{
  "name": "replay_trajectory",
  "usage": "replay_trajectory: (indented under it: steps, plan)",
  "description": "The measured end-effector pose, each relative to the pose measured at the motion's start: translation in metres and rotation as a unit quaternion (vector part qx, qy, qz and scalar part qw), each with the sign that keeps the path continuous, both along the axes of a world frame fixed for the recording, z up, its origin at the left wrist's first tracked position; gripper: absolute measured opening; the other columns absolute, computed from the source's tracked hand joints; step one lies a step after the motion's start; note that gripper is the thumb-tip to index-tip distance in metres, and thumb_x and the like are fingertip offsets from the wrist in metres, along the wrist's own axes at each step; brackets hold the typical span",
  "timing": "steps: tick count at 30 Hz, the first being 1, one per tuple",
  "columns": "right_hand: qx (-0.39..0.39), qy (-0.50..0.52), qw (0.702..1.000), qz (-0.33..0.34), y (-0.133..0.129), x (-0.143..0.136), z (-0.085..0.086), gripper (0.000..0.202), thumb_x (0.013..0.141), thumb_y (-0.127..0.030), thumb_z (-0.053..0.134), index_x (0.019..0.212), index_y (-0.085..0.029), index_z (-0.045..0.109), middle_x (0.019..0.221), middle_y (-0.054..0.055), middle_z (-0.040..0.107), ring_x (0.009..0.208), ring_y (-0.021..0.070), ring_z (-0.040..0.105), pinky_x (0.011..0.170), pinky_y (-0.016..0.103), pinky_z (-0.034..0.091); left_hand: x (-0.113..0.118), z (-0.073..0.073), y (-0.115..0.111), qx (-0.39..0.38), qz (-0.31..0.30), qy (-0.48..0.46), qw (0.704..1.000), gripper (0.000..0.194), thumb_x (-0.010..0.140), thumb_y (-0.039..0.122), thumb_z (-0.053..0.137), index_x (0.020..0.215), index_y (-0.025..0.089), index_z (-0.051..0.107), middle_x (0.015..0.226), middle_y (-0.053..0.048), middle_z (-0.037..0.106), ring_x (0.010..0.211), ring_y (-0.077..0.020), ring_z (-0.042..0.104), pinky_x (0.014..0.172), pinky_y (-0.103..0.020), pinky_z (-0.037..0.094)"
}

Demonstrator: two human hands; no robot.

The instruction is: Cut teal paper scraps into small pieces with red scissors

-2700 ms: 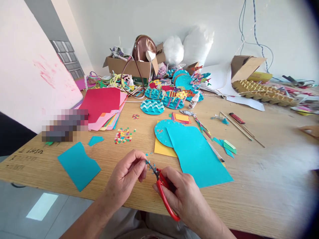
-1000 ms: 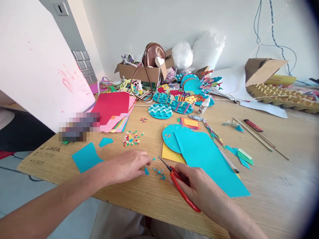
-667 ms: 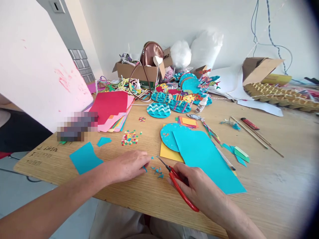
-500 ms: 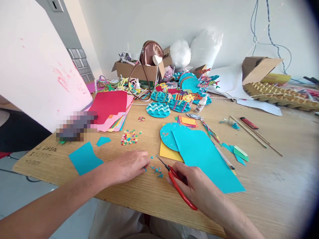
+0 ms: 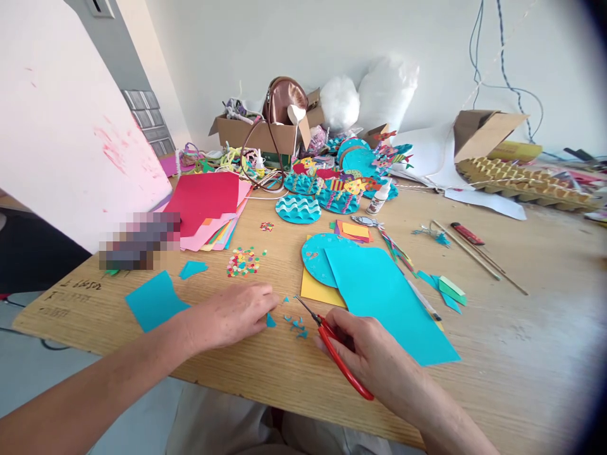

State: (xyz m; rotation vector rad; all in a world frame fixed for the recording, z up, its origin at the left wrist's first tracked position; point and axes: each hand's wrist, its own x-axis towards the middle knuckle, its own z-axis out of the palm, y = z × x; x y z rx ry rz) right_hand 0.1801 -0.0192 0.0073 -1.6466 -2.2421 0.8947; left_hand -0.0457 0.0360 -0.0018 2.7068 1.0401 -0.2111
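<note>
My right hand [image 5: 374, 351] is wrapped round red-handled scissors [image 5: 344, 363], whose slim blades look closed and point away to the left. Several tiny blue paper clippings [image 5: 298, 327] lie on the table beside the blades. My left hand [image 5: 239, 313] rests low over the table with its fingers pinched together. A small blue paper piece [image 5: 270, 320] sticks out from beneath those fingers; the grip itself is partly hidden. Under my left forearm lies a bigger blue paper sheet [image 5: 156, 302]. Right of the scissors, a large blue sheet [image 5: 389, 297] overlaps a blue disc [image 5: 317, 256] and yellow paper [image 5: 315, 292].
Colourful paper dots [image 5: 244, 261] lie beyond my left hand, near a stack of coloured paper [image 5: 203, 202]. A glue bottle [image 5: 379, 197] stands by blue wave-decorated crafts [image 5: 298, 208]. Thin sticks [image 5: 467, 249] and a red cutter [image 5: 467, 234] lie right. A cardboard box [image 5: 265, 136] stands behind.
My left hand has shifted slightly left, and more of the blue piece shows beneath its fingers. My right hand and the scissors stay nearly still. The whole view has moved a little.
</note>
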Motion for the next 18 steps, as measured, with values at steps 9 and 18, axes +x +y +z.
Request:
replay_trajectory:
  steps: [9, 18]
  plan:
    - [-0.007, 0.013, 1.0, -0.008, 0.001, -0.0015, -0.0002, 0.025, 0.087, -0.033, 0.043, 0.066, -0.02, 0.048, 0.06, -0.002, 0.055, 0.052, 0.0122, 0.043, 0.048, 0.024, 0.029, 0.0066, -0.0075, -0.0001, 0.006, -0.002, 0.016, 1.0, 0.008, 0.082, 0.014, 0.047, 0.084, 0.019, 0.052, 0.087, -0.004, 0.059, 0.078, -0.0192, 0.057, 0.063, -0.028, 0.042]
    - [-0.042, 0.164, 0.983, -0.068, 0.0026, -0.001, -0.0056, 0.027, 0.084, -0.039, 0.048, 0.065, -0.02, 0.047, 0.054, -0.005, 0.046, 0.05, 0.0103, 0.039, 0.045, 0.022, 0.029, 0.0066, -0.0078, -0.0017, -0.022, 0.038, -0.063, 0.997, 0.014, 0.078, 0.008, 0.043, 0.078, 0.02, 0.051, 0.081, -0.002, 0.059, 0.073, -0.0178, 0.056, 0.062, -0.027, 0.04]
